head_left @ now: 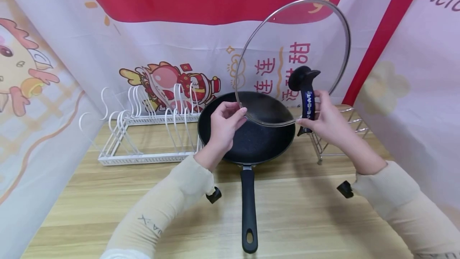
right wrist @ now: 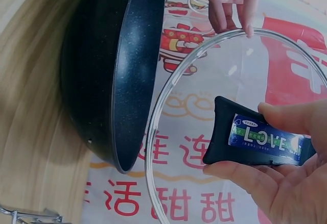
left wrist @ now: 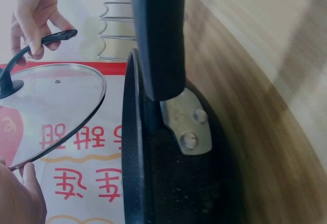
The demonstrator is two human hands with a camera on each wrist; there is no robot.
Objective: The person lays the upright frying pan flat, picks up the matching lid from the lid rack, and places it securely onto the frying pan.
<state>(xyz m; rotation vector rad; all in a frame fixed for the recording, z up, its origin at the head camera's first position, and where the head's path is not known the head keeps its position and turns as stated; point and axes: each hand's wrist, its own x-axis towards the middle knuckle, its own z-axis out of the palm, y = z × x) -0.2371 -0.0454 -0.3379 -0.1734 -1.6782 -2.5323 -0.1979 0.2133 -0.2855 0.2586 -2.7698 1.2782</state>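
Observation:
A round glass lid (head_left: 266, 71) with a metal rim is held up on edge above the far side of a black frying pan (head_left: 248, 143). My right hand (head_left: 325, 117) grips the lid's black curved handle (head_left: 308, 101), which carries a blue label (right wrist: 265, 140) reading "LOVE". At the lid's lower left rim my left hand (head_left: 226, 125) pinches the edge between thumb and fingers. The pan rests on the table, its long handle (head_left: 248, 211) pointing toward me. In the left wrist view the pan's handle joint (left wrist: 186, 124) shows two rivets.
Left of the pan stands a white wire dish rack (head_left: 143, 158) with upright loops. To the right, partly behind my right hand, is a chrome wire rack (head_left: 332, 154). Printed cloth (head_left: 201, 43) hangs behind and at both sides of the wooden table (head_left: 294, 219).

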